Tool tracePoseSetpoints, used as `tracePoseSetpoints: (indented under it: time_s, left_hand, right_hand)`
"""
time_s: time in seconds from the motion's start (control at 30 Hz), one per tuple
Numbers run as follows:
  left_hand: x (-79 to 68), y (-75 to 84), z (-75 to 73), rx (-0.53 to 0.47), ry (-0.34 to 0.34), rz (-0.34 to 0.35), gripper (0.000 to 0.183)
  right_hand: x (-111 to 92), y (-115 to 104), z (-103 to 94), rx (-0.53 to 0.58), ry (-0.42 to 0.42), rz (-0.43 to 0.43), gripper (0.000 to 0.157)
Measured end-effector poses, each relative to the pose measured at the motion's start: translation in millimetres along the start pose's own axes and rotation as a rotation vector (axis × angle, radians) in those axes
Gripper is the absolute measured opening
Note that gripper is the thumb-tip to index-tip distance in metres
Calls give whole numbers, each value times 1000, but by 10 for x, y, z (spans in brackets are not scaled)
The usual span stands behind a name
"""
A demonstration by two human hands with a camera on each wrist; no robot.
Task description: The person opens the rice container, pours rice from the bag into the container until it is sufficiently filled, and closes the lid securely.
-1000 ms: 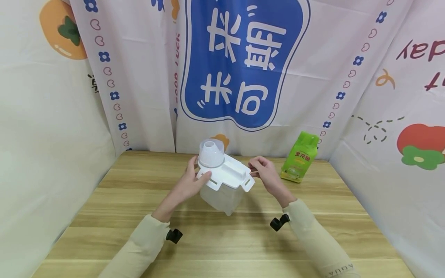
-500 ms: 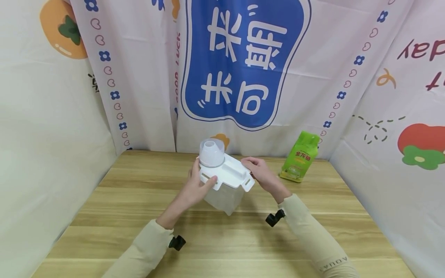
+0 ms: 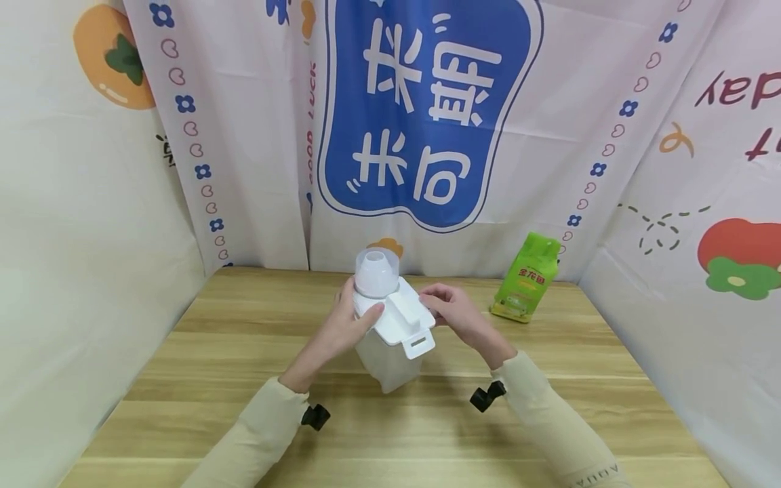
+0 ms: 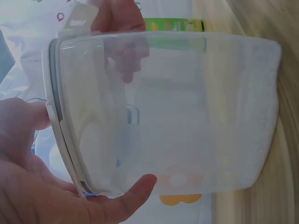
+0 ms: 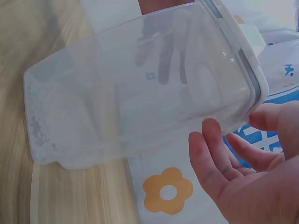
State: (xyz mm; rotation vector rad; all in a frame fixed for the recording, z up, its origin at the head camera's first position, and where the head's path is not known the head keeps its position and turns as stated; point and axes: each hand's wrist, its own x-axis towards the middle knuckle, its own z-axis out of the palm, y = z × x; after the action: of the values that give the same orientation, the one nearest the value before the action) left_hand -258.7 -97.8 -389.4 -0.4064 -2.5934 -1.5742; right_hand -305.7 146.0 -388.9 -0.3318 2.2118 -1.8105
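A translucent plastic storage container [image 3: 388,366] stands on the table between both hands. Its white lid [image 3: 390,327] bears a raised bar and a clear cap [image 3: 377,276] at the far left corner. One slotted latch tab [image 3: 419,344] sticks out at the lid's near edge. My left hand [image 3: 342,324] grips the lid's left side, thumb on top and fingers down the wall. On the right side, my right hand [image 3: 460,313] pinches the lid's edge, its other fingers loosely bent below the rim. White grains [image 5: 63,112] show at the container's bottom in the right wrist view.
A green packet [image 3: 526,278] with red lettering stands at the back right of the wooden table [image 3: 213,339]. Printed cloth [image 3: 262,135] hangs behind the table and along both sides.
The container has turned and shifted slightly nearer, between the hands. The left-front latch tab that stuck out earlier no longer shows. My right hand has closed in on the lid's right edge.
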Motion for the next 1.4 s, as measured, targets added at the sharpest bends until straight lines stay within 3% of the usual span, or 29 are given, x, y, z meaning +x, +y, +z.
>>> tracePoseSetpoints:
  time_s: [0.17,0.27,0.5,0.9,1.1,1.4]
  left_hand:
    - [85,-17,-11,-16,23,104,62]
    - [119,-28,-25,-21,20,114,56]
    - [167,-10,-87,-64,-57,68,54]
    - [388,-113,-163,-117,-204,78,56]
    - [499,-190,-228,-233,-271,48,51]
    - [596,-192,-290,-147,-243,-12,47]
  right_hand:
    - [-54,22,36,32,-30,-3,41]
    - [-89,34,46,56,-56,-12,46]
    - [-176,27,75,82,-108,-31,55]
    - [-286,89,94,121,-154,-12,65]
    - [-311,124,105,158,-130,-8,64]
    - [-253,176,74,126,-64,-47,50]
